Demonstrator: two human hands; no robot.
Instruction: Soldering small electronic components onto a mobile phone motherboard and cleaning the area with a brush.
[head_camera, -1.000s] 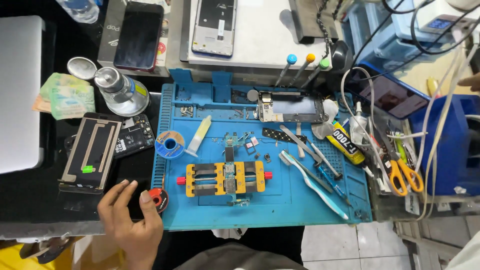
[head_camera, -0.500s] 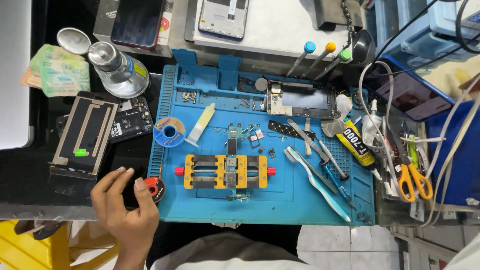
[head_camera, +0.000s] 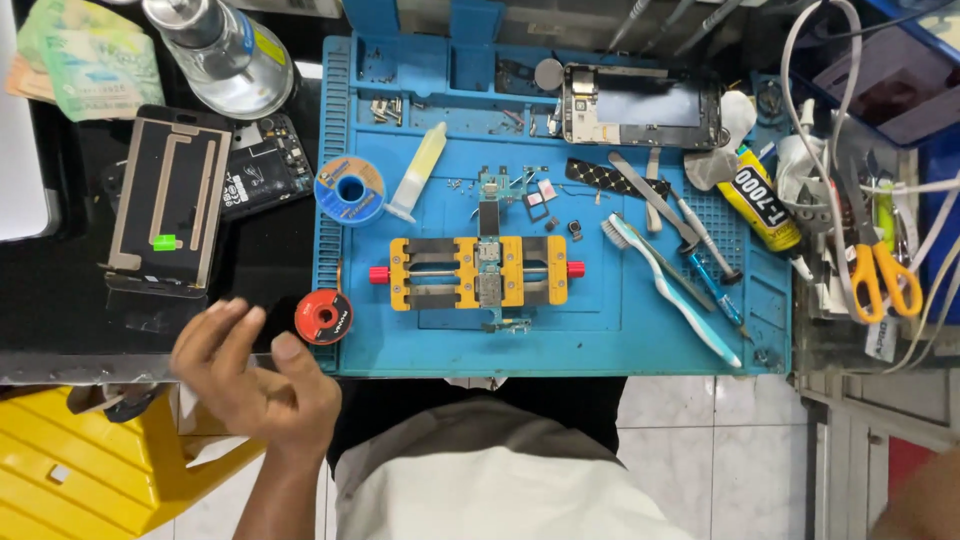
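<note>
Over the dark counter (head_camera: 60, 330) we are hovering our open left hand (head_camera: 255, 385) beside the small red spool (head_camera: 323, 317) (light, rigid; best pinched at its rim).

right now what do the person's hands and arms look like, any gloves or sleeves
Only the left hand shows clearly: bare, no glove, no ring or watch visible, and the forearm below it is bare with no sleeve in view. A blurred bit at the lower right corner may be the right hand; nothing can be told of it.
</note>
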